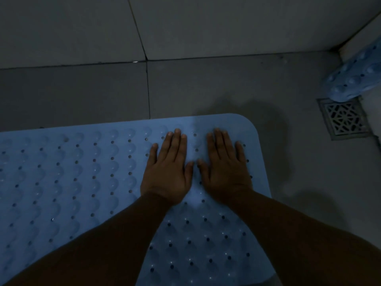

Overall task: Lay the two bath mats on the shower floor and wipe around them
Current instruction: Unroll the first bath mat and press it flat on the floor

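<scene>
Both hands lie flat on the first mat (pixel 82 172), palms down, most likely to press its suction side onto the floor (pixel 206 87). The left hand (pixel 170 169) and right hand (pixel 225 168) rest side by side, thumbs nearly touching, fingers straight and slightly spread, holding nothing. Both forearms extend forward from the lower edge of view, converging toward the hands. The mat spreads left of and beneath the hands; its rounded corner is just right of and beyond the right hand. The second mat (pixel 354 73) leans in the wall corner, well right of and beyond the right hand, not yet laid. A drain (pixel 343 118) sits just below it.
</scene>
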